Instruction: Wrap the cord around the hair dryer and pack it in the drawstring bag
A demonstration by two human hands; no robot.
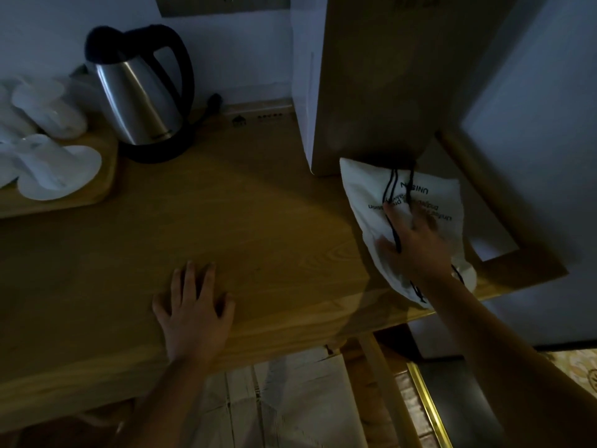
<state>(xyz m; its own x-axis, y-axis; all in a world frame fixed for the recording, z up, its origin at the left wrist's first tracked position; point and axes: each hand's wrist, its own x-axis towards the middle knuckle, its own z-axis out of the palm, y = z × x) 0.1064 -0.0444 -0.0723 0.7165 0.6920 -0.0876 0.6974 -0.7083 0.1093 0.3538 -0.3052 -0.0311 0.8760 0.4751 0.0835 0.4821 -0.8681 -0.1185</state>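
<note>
A white drawstring bag (365,192) with black printed text and black cords lies at the right end of the wooden counter (258,221), partly over its edge. My right hand (415,244) rests on the bag with fingers spread, one black cord running under the fingers. My left hand (193,308) lies flat on the counter near its front edge, fingers apart, holding nothing. No hair dryer shows; whether it is inside the bag I cannot tell.
A steel electric kettle (139,101) with a black handle stands at the back left. White upturned cups (55,169) sit on a wooden tray (106,185) at far left. A tall wooden panel (371,76) rises behind the bag.
</note>
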